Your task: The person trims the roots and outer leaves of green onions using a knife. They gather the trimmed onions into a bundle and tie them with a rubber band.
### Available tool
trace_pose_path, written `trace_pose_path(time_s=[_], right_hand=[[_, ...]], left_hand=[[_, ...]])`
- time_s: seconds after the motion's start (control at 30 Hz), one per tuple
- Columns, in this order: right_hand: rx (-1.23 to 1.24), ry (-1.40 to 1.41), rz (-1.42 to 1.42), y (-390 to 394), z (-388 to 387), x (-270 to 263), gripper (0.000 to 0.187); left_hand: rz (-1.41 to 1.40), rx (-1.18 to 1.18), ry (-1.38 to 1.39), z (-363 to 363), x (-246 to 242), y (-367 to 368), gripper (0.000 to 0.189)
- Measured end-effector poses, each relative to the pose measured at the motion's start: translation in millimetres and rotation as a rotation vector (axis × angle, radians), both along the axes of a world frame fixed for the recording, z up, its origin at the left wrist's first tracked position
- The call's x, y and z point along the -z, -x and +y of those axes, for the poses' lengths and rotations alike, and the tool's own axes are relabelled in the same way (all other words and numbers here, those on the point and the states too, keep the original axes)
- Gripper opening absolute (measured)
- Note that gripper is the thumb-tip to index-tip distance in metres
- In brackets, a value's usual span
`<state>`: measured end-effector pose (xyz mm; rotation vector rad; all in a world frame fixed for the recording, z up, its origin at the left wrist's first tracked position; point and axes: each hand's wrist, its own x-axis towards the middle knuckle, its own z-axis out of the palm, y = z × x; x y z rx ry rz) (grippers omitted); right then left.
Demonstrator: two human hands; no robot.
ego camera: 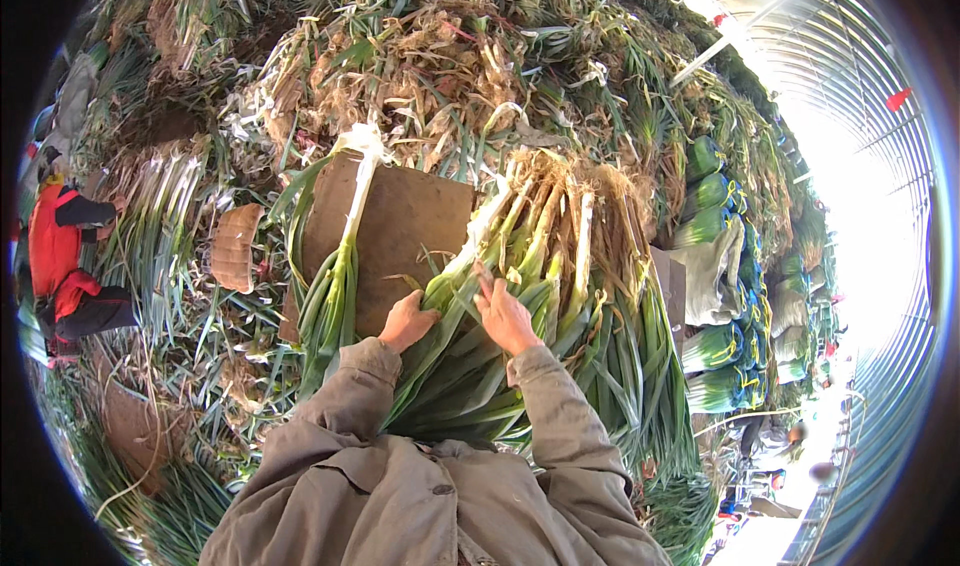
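Note:
In front of me lies a thick layer of leeks [577, 288], unpeeled, with brown roots pointing away and green leaves towards my jacket. My left hand [407, 321] is closed about the green part of one leek [457, 266] at the left edge of this layer. Just to the right, my right hand [507, 318] rests over the leaves with a finger stretched towards the stalks; whether it grips a leaf is hard to make out. A peeled leek bundle [352, 228] with white ends lies left of my hands, on a brown board [409, 210].
Beyond the board rises a heap of roots and peelings [420, 78]. An orange-brown padded object [238, 247] stands at left, near a person in a red vest [56, 243]. Tied leek bundles [712, 348] and a pale sack [709, 273] are stacked at right, below a curved greenhouse frame [855, 63].

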<state>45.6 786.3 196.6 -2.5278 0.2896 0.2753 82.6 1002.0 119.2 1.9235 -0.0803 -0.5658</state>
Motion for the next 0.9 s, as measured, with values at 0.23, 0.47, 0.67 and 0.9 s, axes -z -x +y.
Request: trace_pose_path(time_s=[0.23, 0.47, 0.67, 0.9], right_hand=[[0.009, -0.075, 0.02, 10, -4, -13, 0.043], [-0.102, -0.073, -0.063, 41, -12, -4, 0.038], [-0.038, 0.043, 0.036, -26, -38, 9, 0.039], [0.048, 0.098, 0.103, -79, -58, 32, 0.043]], left_hand=[[0.076, -0.02, 0.039, 1, 3, -2, 0.047], [0.12, -0.025, 0.047, -1, 6, -2, 0.043], [0.109, -0.006, 0.01, 0, -9, 5, 0.041], [0.066, -0.021, -0.002, 7, -16, 18, 0.043]])
